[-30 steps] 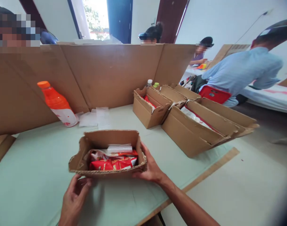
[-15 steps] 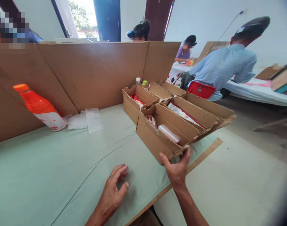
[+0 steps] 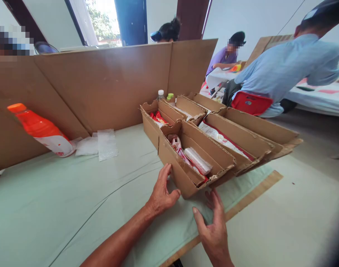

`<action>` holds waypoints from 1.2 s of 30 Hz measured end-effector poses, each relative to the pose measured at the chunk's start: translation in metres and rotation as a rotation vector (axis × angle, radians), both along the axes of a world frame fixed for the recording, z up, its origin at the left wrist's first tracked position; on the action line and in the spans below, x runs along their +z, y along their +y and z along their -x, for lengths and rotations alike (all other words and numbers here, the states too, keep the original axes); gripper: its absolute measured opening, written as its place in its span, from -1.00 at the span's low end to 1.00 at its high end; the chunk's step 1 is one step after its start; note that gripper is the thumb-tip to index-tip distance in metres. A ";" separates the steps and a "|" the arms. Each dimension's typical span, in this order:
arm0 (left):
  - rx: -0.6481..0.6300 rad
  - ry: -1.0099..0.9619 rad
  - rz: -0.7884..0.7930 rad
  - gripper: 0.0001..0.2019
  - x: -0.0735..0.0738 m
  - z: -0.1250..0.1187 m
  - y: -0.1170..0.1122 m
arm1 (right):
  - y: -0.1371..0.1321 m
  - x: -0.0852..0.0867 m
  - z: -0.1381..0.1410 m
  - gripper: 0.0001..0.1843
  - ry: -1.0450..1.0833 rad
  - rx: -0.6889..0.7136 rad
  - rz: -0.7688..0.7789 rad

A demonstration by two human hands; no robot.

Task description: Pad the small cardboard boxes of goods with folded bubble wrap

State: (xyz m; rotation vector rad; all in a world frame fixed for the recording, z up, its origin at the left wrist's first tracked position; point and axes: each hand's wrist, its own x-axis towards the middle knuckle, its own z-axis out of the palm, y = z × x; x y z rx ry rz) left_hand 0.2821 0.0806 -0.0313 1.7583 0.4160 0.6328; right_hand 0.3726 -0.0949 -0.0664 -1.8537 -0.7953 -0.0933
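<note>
A group of open cardboard boxes (image 3: 178, 177) stands at the right of the table, side by side in two rows. Inside the nearest compartment lie a clear plastic-wrapped bundle (image 3: 197, 160) and red-and-white packaging (image 3: 175, 142). A white-and-red packet (image 3: 222, 140) fills the compartment beside it. My left hand (image 3: 164, 193) is open against the left side of the nearest box, fingers along its wall. Just in front of that box's near end, my right hand (image 3: 213, 222) is open with thumb and fingers apart, holding nothing.
An orange bottle (image 3: 44, 129) leans against the tall cardboard partition (image 3: 108, 85) at the back left, with clear plastic bags (image 3: 107, 144) beside it. Two small bottles (image 3: 160, 94) stand behind the boxes. A person in a light blue shirt (image 3: 291, 70) sits at the right; others are behind.
My left hand has moved right and forward to the box's side. My right hand has let go of the near corner and drawn back slightly. The view has shifted a little.
</note>
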 end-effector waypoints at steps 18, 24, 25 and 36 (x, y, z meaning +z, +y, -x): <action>0.011 0.001 -0.312 -0.50 -0.024 0.027 -0.021 | 0.002 -0.005 -0.010 -0.83 -0.613 0.220 0.150; -0.019 0.193 -0.541 -0.54 -0.021 0.024 -0.021 | 0.013 -0.004 -0.008 -0.82 -0.755 0.205 0.129; -0.023 0.203 -0.555 -0.55 -0.019 0.026 -0.023 | 0.013 -0.004 -0.008 -0.83 -0.768 0.207 0.114; -0.182 0.162 -0.634 -0.60 -0.014 0.105 -0.082 | 0.013 0.001 0.000 -0.82 -0.782 0.186 0.109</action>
